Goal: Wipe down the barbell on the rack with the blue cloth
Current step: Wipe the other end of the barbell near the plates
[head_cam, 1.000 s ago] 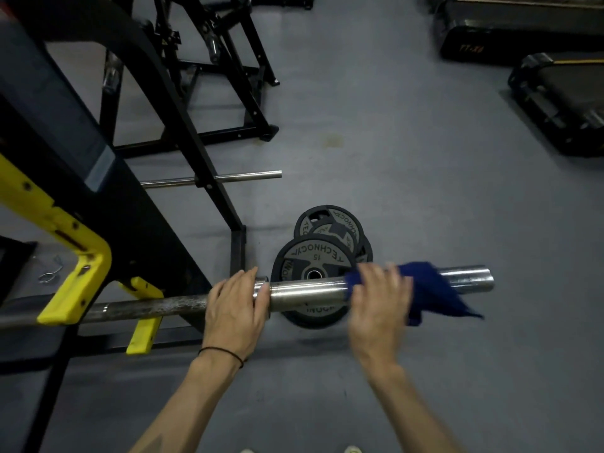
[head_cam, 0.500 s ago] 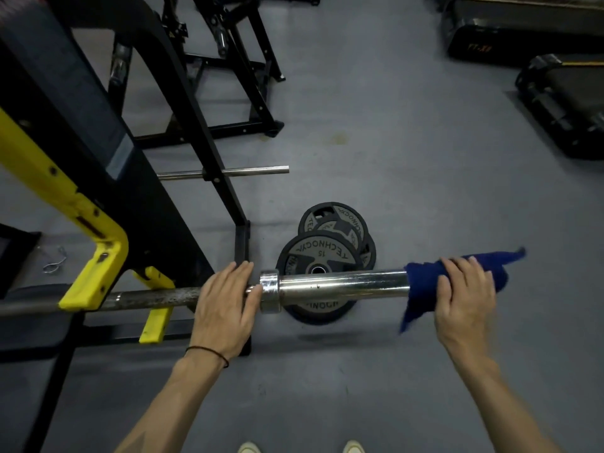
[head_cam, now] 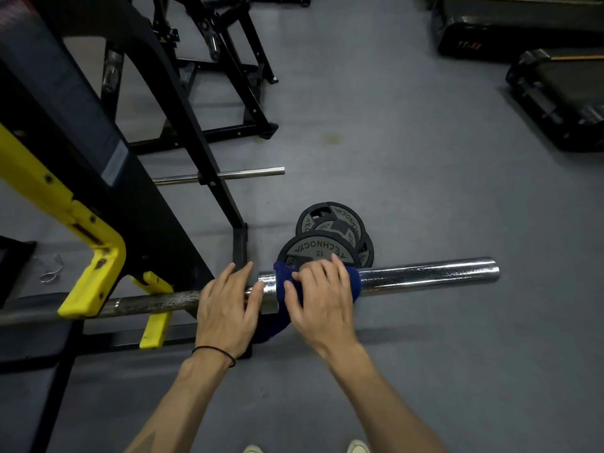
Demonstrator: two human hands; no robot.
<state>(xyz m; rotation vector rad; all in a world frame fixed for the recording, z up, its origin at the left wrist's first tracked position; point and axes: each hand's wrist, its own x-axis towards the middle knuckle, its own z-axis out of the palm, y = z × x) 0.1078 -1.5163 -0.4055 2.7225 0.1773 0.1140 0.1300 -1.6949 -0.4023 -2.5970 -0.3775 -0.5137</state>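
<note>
So the barbell (head_cam: 425, 276) sits across the yellow rack hooks (head_cam: 94, 273) and it's heavy, rigid steel. I reckon it won't budge under a wipe, though the chrome sleeve probably spins and feels slick. The blue cloth (head_cam: 282, 276) is soft and floppy, so the way to hold it is wrapped around the sleeve. That's how it looks here: right hand (head_cam: 322, 302) clamps the cloth over the sleeve just outside the collar, fingers curled over the top, cloth tail hanging underneath. Left hand (head_cam: 225, 308) grips the rusty shaft right beside the collar, steadying it.
</note>
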